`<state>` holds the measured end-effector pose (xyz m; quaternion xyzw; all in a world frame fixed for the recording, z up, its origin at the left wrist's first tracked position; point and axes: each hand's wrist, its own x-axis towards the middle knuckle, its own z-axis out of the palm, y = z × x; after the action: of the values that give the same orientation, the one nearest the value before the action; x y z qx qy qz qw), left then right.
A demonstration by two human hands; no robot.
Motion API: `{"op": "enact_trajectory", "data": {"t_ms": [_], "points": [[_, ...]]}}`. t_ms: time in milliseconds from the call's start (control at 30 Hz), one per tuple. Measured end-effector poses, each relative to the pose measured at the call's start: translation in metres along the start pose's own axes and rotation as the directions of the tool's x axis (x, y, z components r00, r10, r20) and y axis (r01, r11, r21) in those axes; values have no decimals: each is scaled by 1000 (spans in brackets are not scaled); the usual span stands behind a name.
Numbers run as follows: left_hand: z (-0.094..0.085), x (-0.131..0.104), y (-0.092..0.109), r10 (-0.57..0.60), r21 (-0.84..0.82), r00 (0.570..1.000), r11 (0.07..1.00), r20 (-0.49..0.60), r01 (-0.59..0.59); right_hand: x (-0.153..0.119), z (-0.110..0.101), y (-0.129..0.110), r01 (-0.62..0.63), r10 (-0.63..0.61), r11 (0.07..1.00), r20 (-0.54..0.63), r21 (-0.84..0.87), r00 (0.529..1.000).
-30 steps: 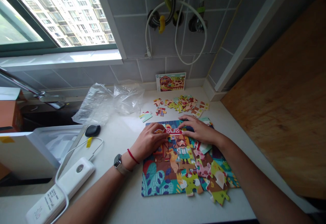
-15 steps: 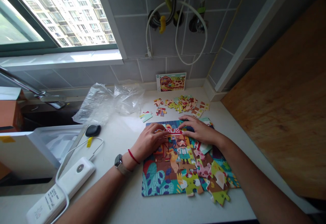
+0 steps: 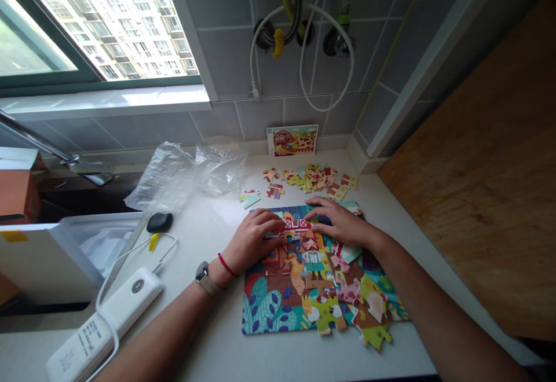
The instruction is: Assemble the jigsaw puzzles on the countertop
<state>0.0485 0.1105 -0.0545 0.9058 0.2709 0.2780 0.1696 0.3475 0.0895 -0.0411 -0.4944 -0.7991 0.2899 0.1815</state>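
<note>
A colourful puzzle board [image 3: 264,307] lies on the white counter, with joined pieces showing a farmer [image 3: 311,252] and a red barn strip [image 3: 296,224]. My left hand [image 3: 259,237] rests over the board's upper left, fingers bent and apart, the thumb beside the joined pieces. Across the upper right of the board lies my right hand [image 3: 336,220], fingers spread, its fingertips at the right end of the red strip. Neither hand visibly holds a piece. Loose green and brown pieces [image 3: 369,318] overlap the board's lower right.
Behind the board is a heap of loose pieces [image 3: 315,177]; a picture card [image 3: 292,140] leans on the wall. Clear plastic bags [image 3: 186,173] lie to the left, near a black object [image 3: 158,223] and a white power bank [image 3: 104,324] with a cable. A wooden panel [image 3: 486,168] stands right.
My left hand's thumb and fingers have spread apart and shifted slightly, uncovering more of the board between them. My right hand has stayed in place.
</note>
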Motion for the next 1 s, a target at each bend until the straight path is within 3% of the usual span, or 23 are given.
{"op": "enact_trajectory", "data": {"t_ms": [267, 467, 667, 1000], "points": [[0, -1, 1, 29, 53, 999, 998, 22, -30, -1, 0, 2, -2, 2, 1000, 2, 10, 1000], [0, -1, 1, -56, 46, 998, 997, 12, 55, 0, 1, 3, -5, 5, 1000, -1, 14, 1000], [-3, 0, 5, 19, 97, 994, 995, 104, -29, 0, 0, 1, -7, 7, 1000, 2, 14, 1000], [-4, 1, 6, 32, 123, 991, 991, 132, -48, -1, 0, 1, -7, 7, 1000, 6, 20, 1000]]}}
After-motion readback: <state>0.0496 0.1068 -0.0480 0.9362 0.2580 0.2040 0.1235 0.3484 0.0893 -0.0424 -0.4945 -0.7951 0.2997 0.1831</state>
